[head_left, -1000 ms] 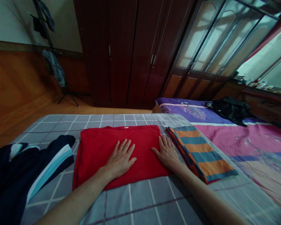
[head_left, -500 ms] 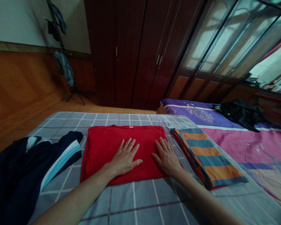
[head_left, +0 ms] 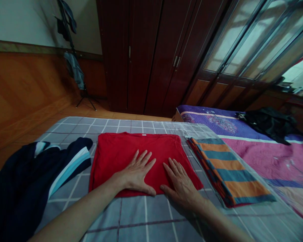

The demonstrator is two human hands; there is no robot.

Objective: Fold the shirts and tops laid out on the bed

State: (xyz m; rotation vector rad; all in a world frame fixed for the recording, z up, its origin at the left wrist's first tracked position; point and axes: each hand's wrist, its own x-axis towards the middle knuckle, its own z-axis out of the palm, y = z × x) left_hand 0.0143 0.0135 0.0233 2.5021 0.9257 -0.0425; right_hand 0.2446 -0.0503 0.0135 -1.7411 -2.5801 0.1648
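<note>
A red garment, folded into a rough rectangle, lies on the grey checked bedding. My left hand rests on its middle with the fingers spread. My right hand lies on the garment's lower right part, fingers stretched out. Neither hand grips anything. Right of the red garment is a folded stack with an orange and blue striped piece on top. At the left lies a loosely heaped navy garment with white and light blue stripes.
Beyond the bedding stands a dark red wardrobe. A coat stand with hanging items is at the back left. On the right, a purple and pink bed cover carries a black garment.
My right hand has slid toward me on the red garment, uncovering its right edge. My left thumb sits lower, near the front edge. The view has shifted slightly.
</note>
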